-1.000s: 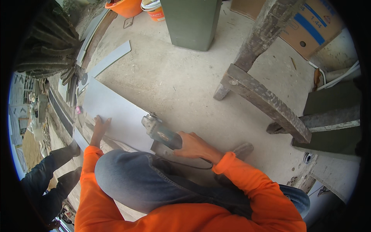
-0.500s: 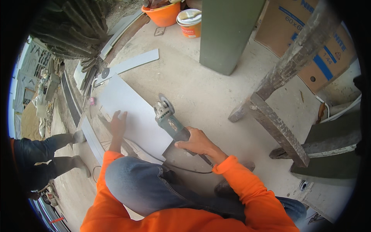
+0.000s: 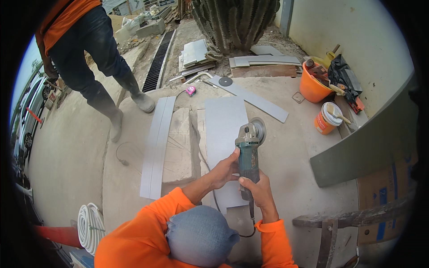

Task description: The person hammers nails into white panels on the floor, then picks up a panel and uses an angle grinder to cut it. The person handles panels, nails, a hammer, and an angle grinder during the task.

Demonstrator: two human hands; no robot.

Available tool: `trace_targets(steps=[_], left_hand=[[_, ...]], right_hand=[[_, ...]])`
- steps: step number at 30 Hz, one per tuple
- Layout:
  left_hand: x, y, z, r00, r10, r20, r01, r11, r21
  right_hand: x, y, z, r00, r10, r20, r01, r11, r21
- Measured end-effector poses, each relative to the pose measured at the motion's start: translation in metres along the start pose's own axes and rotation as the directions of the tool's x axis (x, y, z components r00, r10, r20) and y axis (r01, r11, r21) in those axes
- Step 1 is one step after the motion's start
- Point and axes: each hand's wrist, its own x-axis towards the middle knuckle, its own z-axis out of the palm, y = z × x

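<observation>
A green angle grinder (image 3: pixel 248 163) with a round disc (image 3: pixel 258 129) at its far end is held upright in the view, its disc pointing away from me. My right hand (image 3: pixel 260 192) is closed round the rear of its body, above the cord. From the left side, my left hand (image 3: pixel 225 172) grips the middle of the body, its fingertips partly hidden behind the tool. Beneath and left of the grinder lies a pale grey board (image 3: pixel 223 116). Whether the disc spins, I cannot tell. My knee (image 3: pixel 201 236) is bent up between my forearms.
Two narrow grey strips (image 3: pixel 158 143) lie left of a concrete block (image 3: pixel 178 152). Farther off are another strip (image 3: pixel 263 103) bearing a black disc (image 3: pixel 225 81) and a pink tape measure (image 3: pixel 191 91). An orange bucket (image 3: pixel 313 87) stands right. A person in boots (image 3: pixel 107 116) stands at left.
My left hand has left the grey board and taken hold of the grinder beside my right hand. The whole view has turned, bringing the standing person and cactus more fully into sight.
</observation>
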Motion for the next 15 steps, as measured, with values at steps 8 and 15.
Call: trace_targets(steps=[8,15], left_hand=[[-0.049,-0.017,-0.092,0.975,0.153,-0.164,-0.191,0.950,-0.248],[-0.087,-0.025,-0.166,0.780,0.163,-0.604,-0.309,0.940,-0.146]], right_hand=[[0.051,0.032,0.083,0.994,0.067,0.080,-0.042,0.958,-0.284],[0.127,0.079,0.201,0.994,-0.108,0.036,0.101,0.696,-0.711]])
